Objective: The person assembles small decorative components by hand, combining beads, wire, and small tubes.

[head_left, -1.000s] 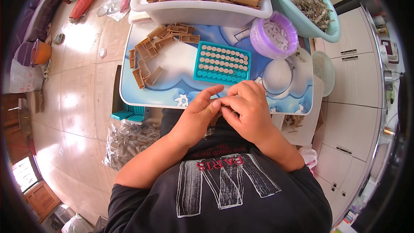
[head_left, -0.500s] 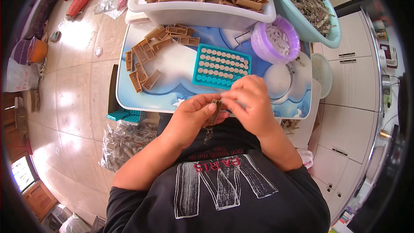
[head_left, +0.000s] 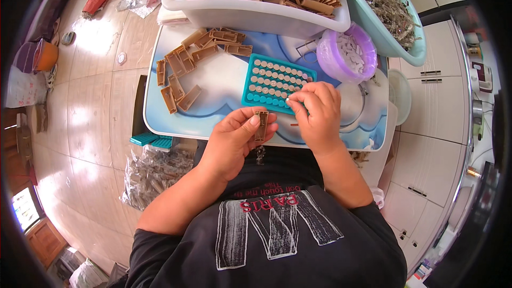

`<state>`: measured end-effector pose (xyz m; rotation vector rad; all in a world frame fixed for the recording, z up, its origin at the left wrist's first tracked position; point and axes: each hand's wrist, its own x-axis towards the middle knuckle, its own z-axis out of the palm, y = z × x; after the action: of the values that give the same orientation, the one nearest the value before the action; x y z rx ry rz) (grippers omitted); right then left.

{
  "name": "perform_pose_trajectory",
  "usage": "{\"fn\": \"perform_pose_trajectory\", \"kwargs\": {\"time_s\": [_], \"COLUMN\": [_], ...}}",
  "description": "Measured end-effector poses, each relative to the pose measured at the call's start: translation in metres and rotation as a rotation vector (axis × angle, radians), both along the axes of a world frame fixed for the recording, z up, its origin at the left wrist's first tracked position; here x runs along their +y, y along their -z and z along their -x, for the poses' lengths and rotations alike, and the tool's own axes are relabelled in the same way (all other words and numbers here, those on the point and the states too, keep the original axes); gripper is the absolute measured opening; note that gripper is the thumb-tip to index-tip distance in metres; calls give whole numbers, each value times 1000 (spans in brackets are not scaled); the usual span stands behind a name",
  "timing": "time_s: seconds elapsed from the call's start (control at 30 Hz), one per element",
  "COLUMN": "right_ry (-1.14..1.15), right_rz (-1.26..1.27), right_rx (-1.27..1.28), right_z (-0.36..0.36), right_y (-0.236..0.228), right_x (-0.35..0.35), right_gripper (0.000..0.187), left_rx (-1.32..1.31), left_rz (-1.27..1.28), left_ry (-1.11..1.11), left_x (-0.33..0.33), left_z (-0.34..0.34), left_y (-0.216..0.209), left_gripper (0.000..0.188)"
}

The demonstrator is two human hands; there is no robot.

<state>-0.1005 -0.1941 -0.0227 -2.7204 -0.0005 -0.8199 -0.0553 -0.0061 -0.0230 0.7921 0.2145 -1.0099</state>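
Note:
A small brown plastic casing (head_left: 261, 127) is pinched upright between the thumb and fingers of my left hand (head_left: 234, 136), its hollow side showing. Dark thin strands (head_left: 260, 154) hang just below it. My right hand (head_left: 320, 109) is over the near right corner of a teal tray (head_left: 246, 97), thumb and forefinger closed on a small pale piece (head_left: 288, 100) whose kind is too small to make out. Rows of round silver button cells (head_left: 274, 74) fill most of the tray. Along its near edge, several teal slots (head_left: 261, 99) show no cell.
Loose brown casings (head_left: 181, 61) lie on the table's left part. Behind stands a white bin (head_left: 256, 13) heaped with casings. A purple bowl (head_left: 330, 66) of white pieces and a light-blue tub (head_left: 416, 48) of tangled strands stand right. Bagged parts (head_left: 154, 178) lie on the floor.
My right hand has moved away from the casing, to the right and onto the tray's near corner. The left hand still holds the casing, now turned more upright.

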Motion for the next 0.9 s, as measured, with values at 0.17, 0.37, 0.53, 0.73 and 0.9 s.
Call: {"fn": "perform_pose_trajectory", "kwargs": {"time_s": [0.17, 0.37, 0.53, 0.73, 0.9], "right_ry": [-183, -209, -268, -15, -32], "right_rz": [-236, -173, -167, -77, -43], "right_rx": [-19, -38, -34, -35, -10], "right_z": [2, 2, 3, -6, -7], "right_y": [-15, -10, -10, 2, 4], "right_x": [27, 34, 30, 0, 2], "right_gripper": [17, 17, 17, 19, 19], "left_rx": [2, -11, -10, 2, 11], "left_rz": [2, -3, -15, -52, -59], "left_ry": [-30, -53, -59, -45, -45], "left_x": [-3, -4, -2, -4, -4], "left_z": [1, 4, 4, 2, 2], "left_y": [2, 3, 2, -3, -5], "left_gripper": [25, 27, 27, 28, 28]}}
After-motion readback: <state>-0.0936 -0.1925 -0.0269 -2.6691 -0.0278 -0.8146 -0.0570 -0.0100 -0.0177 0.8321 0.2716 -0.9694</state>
